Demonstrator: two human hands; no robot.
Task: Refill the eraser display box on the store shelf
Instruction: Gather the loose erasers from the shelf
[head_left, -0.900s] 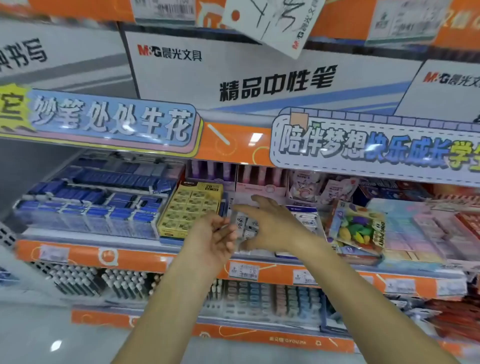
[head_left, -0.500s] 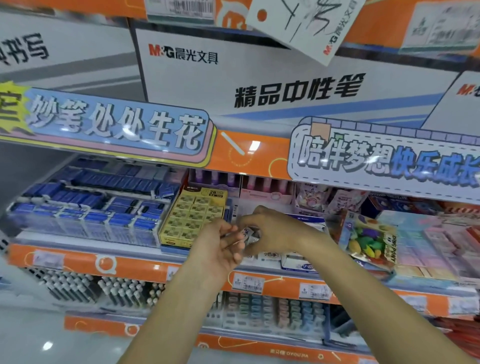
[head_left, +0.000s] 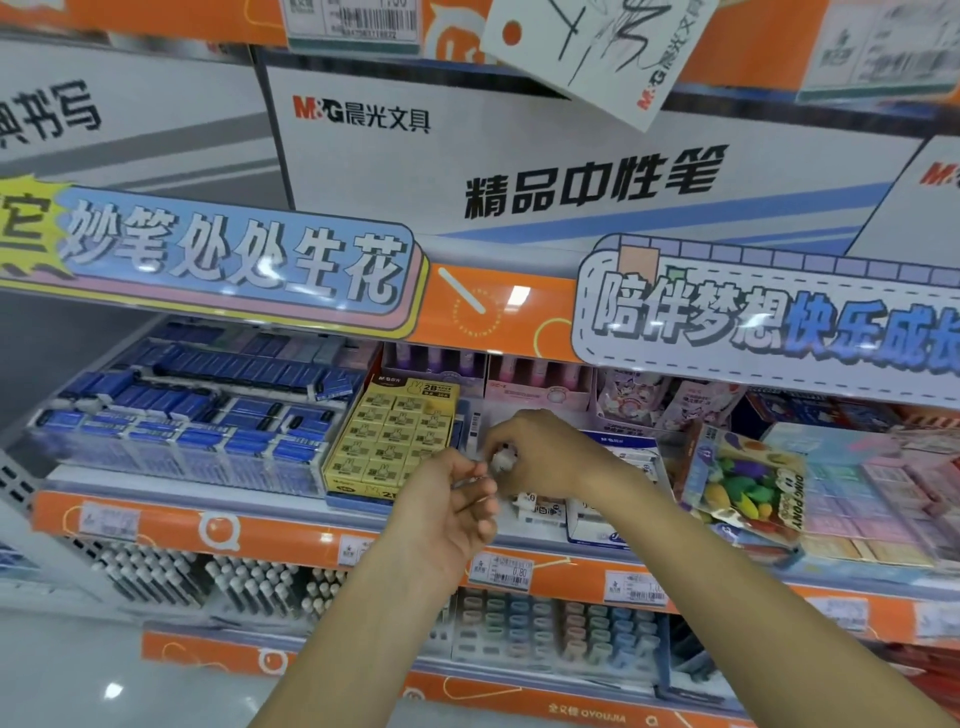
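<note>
Both hands meet at the shelf (head_left: 291, 525): the right hand (head_left: 545, 457) pinches a small white eraser (head_left: 503, 460) in its fingertips, the left hand (head_left: 447, 512) half-curled just below, touching it. Yellow eraser box (head_left: 387, 436) sits just left of them.

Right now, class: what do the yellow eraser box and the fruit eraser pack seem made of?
Yellow eraser box: likely matte printed cardboard, with flat panels, crisp edges and no glare.
Fruit eraser pack: seemingly clear glossy plastic over a printed card; its contents show through and it catches reflections.
</note>
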